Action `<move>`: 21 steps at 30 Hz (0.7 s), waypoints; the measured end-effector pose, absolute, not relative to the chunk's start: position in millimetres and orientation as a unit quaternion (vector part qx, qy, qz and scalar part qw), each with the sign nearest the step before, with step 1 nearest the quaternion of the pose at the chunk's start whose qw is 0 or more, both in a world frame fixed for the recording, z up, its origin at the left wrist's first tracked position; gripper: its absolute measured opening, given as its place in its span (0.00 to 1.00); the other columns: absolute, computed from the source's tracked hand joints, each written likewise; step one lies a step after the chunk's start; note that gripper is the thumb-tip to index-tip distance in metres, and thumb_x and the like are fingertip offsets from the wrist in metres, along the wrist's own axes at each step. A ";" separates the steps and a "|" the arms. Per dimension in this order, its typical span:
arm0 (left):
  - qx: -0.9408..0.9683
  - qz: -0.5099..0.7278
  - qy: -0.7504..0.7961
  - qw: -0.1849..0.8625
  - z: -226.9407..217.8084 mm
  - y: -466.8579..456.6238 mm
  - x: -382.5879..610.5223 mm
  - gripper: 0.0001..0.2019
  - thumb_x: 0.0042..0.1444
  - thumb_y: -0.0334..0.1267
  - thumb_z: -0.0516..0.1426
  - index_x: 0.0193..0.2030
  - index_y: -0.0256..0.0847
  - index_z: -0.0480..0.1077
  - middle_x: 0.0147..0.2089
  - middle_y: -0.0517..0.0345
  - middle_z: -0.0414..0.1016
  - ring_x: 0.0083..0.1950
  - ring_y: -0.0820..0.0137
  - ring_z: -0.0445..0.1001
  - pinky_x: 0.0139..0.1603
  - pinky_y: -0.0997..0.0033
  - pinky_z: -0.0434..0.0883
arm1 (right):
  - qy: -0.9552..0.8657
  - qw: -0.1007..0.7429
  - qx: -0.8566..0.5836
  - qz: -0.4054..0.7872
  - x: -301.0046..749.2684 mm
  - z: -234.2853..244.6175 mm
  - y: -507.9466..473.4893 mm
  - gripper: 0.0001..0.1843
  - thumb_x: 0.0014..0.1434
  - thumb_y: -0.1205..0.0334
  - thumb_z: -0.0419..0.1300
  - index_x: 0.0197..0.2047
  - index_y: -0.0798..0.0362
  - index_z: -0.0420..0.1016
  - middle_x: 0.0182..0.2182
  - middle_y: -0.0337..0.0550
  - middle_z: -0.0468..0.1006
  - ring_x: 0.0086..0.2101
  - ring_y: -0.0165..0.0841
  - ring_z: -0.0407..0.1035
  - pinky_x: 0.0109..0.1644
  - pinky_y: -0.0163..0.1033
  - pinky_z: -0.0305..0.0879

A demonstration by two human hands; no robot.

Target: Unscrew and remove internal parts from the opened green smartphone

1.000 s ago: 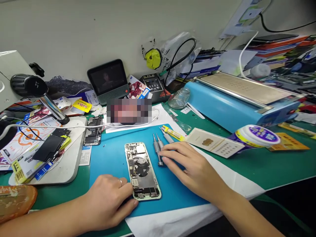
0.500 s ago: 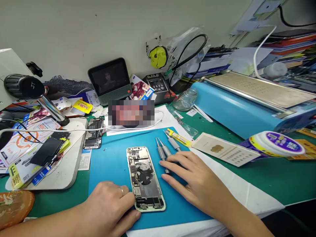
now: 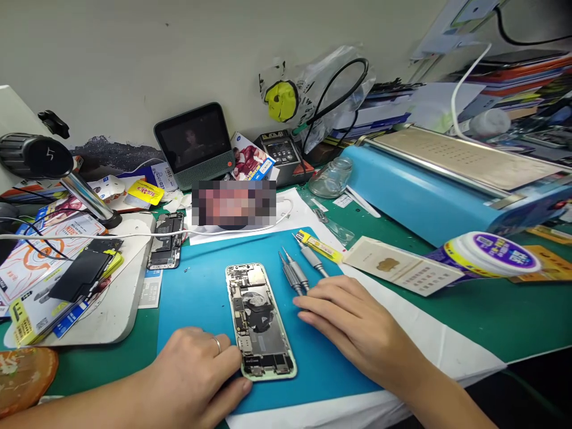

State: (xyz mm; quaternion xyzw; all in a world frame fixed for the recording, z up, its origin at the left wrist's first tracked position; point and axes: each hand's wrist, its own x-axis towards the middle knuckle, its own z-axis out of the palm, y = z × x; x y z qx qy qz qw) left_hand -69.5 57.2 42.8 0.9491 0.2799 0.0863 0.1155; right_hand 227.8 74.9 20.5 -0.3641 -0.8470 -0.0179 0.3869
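Observation:
An opened phone with bare circuit boards lies lengthwise on a blue mat. My left hand, a ring on one finger, is curled at the phone's near left corner, thumb against its bottom edge. My right hand lies flat on the mat just right of the phone, fingers stretched out. Its fingertips rest on the handle ends of three grey screwdrivers, which point away from me.
A yellow tube and a printed card lie past the screwdrivers. A blue machine fills the right, a white jar before it. A second opened phone, a white pad and a small screen sit left.
My right hand has drawn slightly back along the screwdrivers toward me. My left hand stays at the phone's corner. The view has shifted a little.

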 end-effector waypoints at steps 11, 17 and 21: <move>0.950 0.085 0.279 0.111 41.8 55.9 -70.2 0.13 0.78 0.43 0.42 0.39 0.46 0.59 0.31 0.65 0.71 0.25 0.69 0.65 0.27 0.63 0.57 | -0.729 0.562 -0.390 -0.010 239.3 10.6 55.8 0.14 0.77 0.55 0.52 0.50 0.46 0.79 0.30 0.43 0.76 0.32 0.42 0.73 0.35 0.49 0.71; 0.951 0.085 0.277 0.112 42.1 55.7 -70.5 0.13 0.77 0.43 0.43 0.39 0.46 0.59 0.31 0.64 0.71 0.25 0.69 0.65 0.27 0.63 0.56 | -0.701 0.567 -0.427 -0.064 233.7 12.0 65.9 0.14 0.77 0.59 0.51 0.54 0.43 0.78 0.36 0.46 0.82 0.37 0.44 0.80 0.38 0.51 0.78; 0.950 0.086 0.277 0.112 42.2 55.9 -70.7 0.12 0.77 0.42 0.44 0.39 0.46 0.58 0.31 0.64 0.72 0.25 0.69 0.66 0.27 0.62 0.55 | -0.734 0.529 -0.422 -0.069 228.8 14.6 70.5 0.20 0.74 0.66 0.57 0.65 0.45 0.73 0.43 0.46 0.85 0.41 0.43 0.82 0.44 0.49 0.81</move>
